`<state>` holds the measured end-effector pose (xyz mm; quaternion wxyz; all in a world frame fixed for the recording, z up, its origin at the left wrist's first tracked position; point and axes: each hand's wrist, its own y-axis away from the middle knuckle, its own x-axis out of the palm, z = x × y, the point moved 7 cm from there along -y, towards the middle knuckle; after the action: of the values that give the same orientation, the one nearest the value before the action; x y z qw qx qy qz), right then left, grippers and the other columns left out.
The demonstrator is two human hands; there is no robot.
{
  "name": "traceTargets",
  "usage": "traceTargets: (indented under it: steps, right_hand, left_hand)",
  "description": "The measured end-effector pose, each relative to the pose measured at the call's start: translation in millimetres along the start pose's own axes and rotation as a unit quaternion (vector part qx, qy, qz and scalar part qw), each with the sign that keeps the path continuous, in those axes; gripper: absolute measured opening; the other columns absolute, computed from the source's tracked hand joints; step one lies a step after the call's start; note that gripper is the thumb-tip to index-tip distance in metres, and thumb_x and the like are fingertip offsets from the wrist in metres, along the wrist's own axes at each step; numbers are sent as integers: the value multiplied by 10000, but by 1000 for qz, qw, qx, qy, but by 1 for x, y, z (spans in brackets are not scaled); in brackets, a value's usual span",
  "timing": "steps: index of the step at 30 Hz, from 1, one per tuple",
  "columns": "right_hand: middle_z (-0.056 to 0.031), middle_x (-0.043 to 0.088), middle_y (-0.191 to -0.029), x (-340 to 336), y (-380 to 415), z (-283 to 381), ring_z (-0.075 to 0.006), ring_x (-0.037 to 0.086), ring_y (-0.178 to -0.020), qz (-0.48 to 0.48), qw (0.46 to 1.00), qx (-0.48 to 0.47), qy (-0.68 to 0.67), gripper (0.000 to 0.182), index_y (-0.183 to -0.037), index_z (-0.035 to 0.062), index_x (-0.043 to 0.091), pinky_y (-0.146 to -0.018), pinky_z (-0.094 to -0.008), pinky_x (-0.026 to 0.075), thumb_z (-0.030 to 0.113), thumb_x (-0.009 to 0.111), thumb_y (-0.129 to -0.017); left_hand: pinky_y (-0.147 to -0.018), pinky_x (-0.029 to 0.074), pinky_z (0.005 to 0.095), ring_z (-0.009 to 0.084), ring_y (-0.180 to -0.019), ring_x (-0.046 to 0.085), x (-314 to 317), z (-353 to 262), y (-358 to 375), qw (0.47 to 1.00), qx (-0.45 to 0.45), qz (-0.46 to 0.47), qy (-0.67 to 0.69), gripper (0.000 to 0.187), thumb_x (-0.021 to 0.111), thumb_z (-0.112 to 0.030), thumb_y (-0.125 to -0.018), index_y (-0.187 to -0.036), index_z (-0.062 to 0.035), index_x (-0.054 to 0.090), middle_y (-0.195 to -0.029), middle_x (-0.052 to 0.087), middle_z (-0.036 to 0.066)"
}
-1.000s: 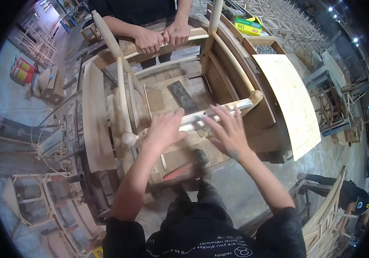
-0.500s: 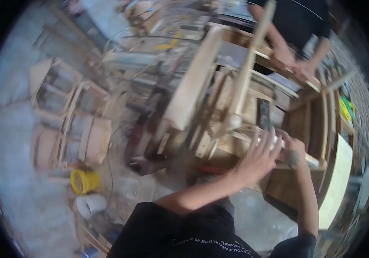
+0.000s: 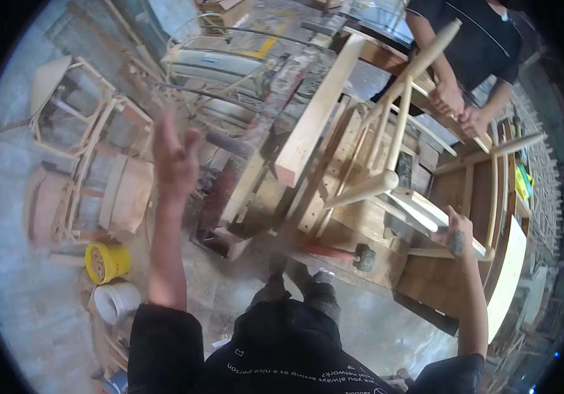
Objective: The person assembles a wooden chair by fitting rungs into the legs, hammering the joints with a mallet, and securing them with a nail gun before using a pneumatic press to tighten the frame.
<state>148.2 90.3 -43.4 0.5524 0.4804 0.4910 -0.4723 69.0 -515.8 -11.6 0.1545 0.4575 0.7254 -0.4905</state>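
My left hand is stretched out to the left, away from the bench, fingers spread and holding nothing. My right hand rests on the pale rail of a wooden chair frame that lies on the workbench; its fingers curl over the rail. Across the bench a co-worker in black grips the frame's far rail with both hands. A long wooden plank lies at the frame's left side.
A hammer lies on the bench's near edge. On the floor at left sit a yellow bucket, a white bucket and stacked chair frames. A plywood sheet leans at right.
My left hand has come off the chair rail and swung far out to the left. My view has turned left. My right hand stays on the rail.
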Motion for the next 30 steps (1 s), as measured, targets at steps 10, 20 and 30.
traceTargets:
  steps: [10,20,30]
  right_hand:
    - [-158,725,-844,1,0,-3,-365,713,-797,-9,999,-5,-36,488,-1023,119,644,-738,-458,565,385,827,-657]
    - [-145,731,-822,2,0,-2,-356,717,-781,-8,1000,-5,-25,451,-1008,123,652,-744,-453,575,394,811,-684]
    - [-166,718,-823,4,0,-6,-366,710,-776,-7,999,5,-34,464,-994,94,649,-747,-441,577,353,811,-644]
  left_hand:
    - [-1182,284,467,378,-1427,387,-14,-3,44,995,-55,34,73,803,405,-630,-1021,-1484,25,401,-1506,428,234]
    - [-1170,324,470,355,-1358,473,-27,13,165,977,-167,-68,110,654,323,-478,-1086,-1409,76,453,-1425,507,234]
    - [-1162,342,471,331,-1266,528,-28,7,160,973,-142,-156,92,670,251,-508,-1093,-1340,61,503,-1345,557,205]
